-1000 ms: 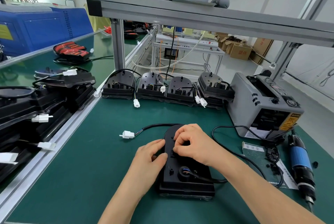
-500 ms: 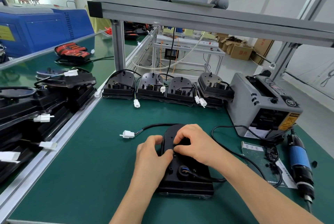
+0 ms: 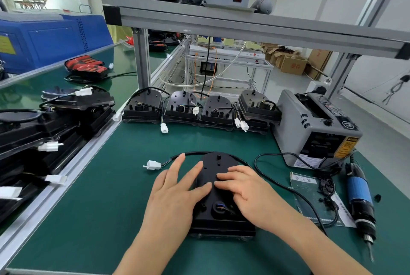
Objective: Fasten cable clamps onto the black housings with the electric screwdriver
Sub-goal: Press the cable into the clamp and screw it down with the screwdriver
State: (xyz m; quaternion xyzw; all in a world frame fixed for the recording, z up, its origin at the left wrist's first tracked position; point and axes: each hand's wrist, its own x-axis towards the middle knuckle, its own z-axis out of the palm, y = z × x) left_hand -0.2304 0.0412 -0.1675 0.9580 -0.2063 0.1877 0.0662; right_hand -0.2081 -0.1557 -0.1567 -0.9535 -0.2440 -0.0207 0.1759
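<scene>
The black housing [image 3: 219, 162] sat flat on the green mat [image 3: 99, 208] mid-bench; looked like stiff, lightish plastic, probably slick on top, so I'd steady it by the side edges. Left hand [image 3: 175, 194] lay on it, fingers straight and spread; right hand [image 3: 250, 192] flat too, fingertips pressing its middle, neither gripping anything

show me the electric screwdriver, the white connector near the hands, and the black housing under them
electric screwdriver [image 3: 359, 190]: head view, on its blue grip
white connector [image 3: 152, 165]: head view, on the plug body
black housing [image 3: 221, 163]: head view, on its bare rounded far end
</scene>
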